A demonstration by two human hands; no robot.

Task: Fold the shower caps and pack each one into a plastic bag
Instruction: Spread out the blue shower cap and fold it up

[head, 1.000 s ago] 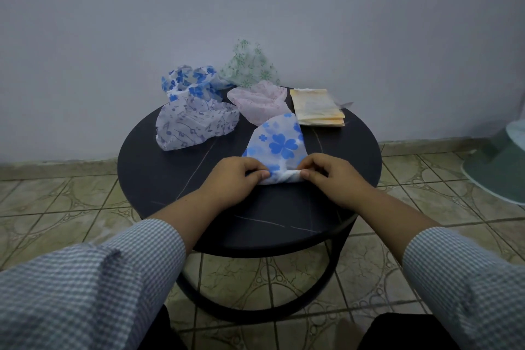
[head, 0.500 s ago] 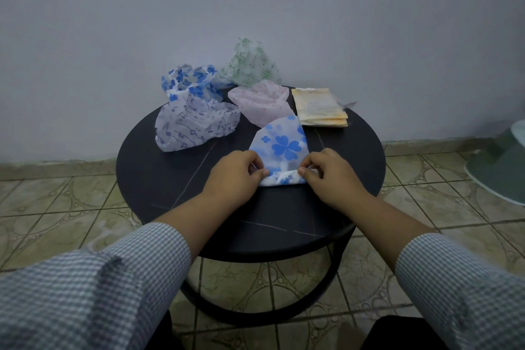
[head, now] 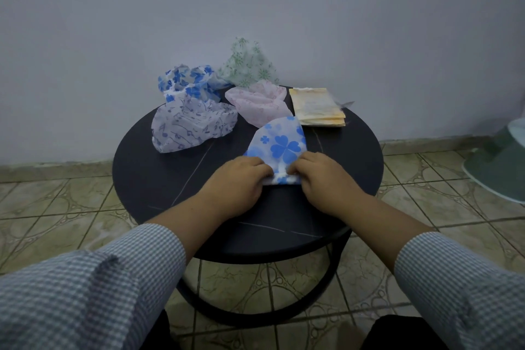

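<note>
Both hands pinch the near rolled edge of the blue clover shower cap (head: 279, 140), the left hand (head: 240, 182) and right hand (head: 321, 179) almost touching over it at the middle of the dark round surface (head: 159, 179). Four crumpled caps and a stack of yellowish plastic bags (head: 316, 106) lie along the far edge.

Left hand (head: 241, 179) and right hand (head: 321, 177) pinch the clover shower cap's (head: 279, 142) near edge on the round table (head: 159, 179).
</note>
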